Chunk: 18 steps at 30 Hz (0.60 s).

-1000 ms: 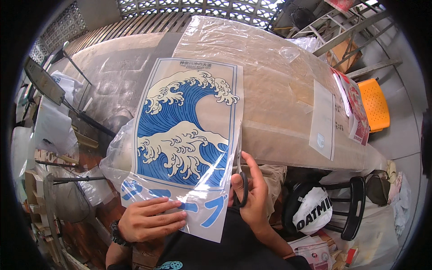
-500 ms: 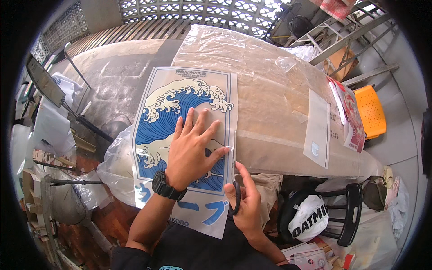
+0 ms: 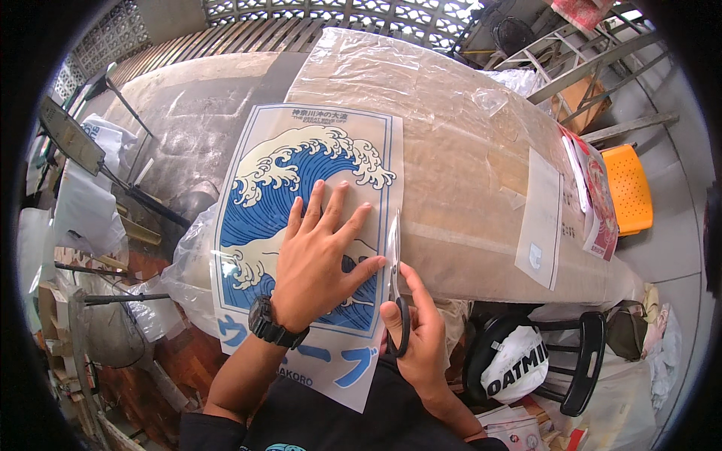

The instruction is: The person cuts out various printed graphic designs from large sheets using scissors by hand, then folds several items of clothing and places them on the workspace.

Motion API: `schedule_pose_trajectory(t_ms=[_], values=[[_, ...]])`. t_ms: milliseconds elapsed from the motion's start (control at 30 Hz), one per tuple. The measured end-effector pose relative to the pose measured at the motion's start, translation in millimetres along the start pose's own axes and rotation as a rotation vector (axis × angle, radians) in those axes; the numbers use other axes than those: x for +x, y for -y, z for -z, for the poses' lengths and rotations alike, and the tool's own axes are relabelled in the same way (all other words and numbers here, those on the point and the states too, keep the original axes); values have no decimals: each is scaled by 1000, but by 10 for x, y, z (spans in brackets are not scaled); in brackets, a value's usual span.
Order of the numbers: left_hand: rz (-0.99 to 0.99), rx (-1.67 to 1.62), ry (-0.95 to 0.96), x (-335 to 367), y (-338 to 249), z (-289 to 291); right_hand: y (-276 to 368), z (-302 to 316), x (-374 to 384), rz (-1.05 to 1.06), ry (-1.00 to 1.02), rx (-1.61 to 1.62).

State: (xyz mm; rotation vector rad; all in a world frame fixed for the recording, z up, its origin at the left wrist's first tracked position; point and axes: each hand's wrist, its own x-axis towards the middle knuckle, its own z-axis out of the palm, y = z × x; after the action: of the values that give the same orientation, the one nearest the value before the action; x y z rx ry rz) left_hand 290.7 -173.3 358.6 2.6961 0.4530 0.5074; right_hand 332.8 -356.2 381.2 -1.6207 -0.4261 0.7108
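A sheet with a blue and cream wave print (image 3: 301, 180) lies on the plastic-covered board, its lower end reaching over the near edge towards my body. My left hand (image 3: 322, 259) is spread flat on the print, fingers pointing away and thumb near the right border. At that right margin, my right hand (image 3: 423, 338) grips a pair of scissors (image 3: 395, 259) by their black handle loops. The metal blades point away from me along the sheet's right edge. How far they are parted is hard to make out.
The board under clear plastic (image 3: 459, 195) stretches to the right, bearing a smaller translucent sheet (image 3: 539, 218) and red-and-white printed material (image 3: 598, 199). A yellow-orange stool (image 3: 630, 188) and a ladder (image 3: 594, 83) stand beyond it. A black chair (image 3: 587, 361) is at the near right.
The scissor blades now show more fully along the sheet's right edge, and the right hand sits slightly lower. My left hand stays flat on the print. The whole view has shifted slightly.
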Motion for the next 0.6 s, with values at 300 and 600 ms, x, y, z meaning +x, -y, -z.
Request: schedule_pose_trajectory(t_ms=[300, 600], values=[[44, -49, 28, 27, -29, 32, 127, 30, 168, -72, 10, 20], [33, -28, 24, 8, -6, 20, 183, -2, 348, -41, -10, -19]])
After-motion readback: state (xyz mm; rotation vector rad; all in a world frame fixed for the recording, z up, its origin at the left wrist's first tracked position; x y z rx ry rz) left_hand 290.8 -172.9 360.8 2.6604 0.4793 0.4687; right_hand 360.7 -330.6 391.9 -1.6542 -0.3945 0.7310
